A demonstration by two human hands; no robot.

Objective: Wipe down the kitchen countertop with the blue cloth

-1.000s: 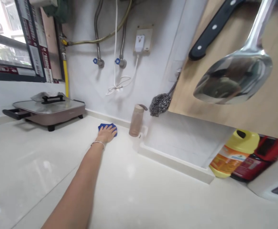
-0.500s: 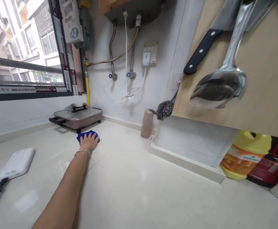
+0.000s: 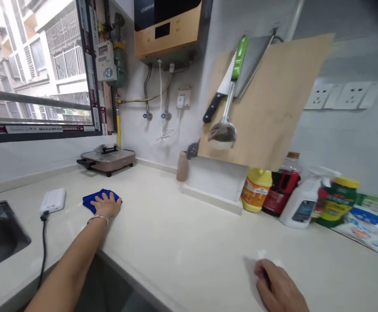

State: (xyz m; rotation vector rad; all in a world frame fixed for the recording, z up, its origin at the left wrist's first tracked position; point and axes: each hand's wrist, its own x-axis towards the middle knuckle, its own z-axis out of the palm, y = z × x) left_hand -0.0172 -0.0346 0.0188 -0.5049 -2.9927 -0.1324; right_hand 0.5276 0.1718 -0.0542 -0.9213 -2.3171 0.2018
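My left hand (image 3: 107, 203) lies palm down with fingers spread on a folded blue cloth (image 3: 93, 200) on the white countertop (image 3: 163, 242). A thin bracelet (image 3: 98, 217) circles that wrist. At the lower right, my right hand (image 3: 281, 286) is closed, its fingers curled. A white, crumpled, tissue-like piece (image 3: 262, 254) shows just beyond these fingers and is mostly hidden by the hand. Left of the cloth lies a white power bank (image 3: 53, 200) with a black cable (image 3: 43, 242). Behind the cloth stands a lidded electric pan (image 3: 112, 159).
A sink (image 3: 0, 238) is at the left edge. A brown cup (image 3: 182, 168) stands by the wall ledge. A cutting board (image 3: 263, 112), knives and a ladle (image 3: 223, 134) hang above. Bottles, including a spray bottle (image 3: 301, 203), line the right wall beside a bag (image 3: 364, 227).
The view has drawn back and turned right. My left hand and the blue cloth have moved away from the pan, toward me. My right hand has come into view at the lower right.
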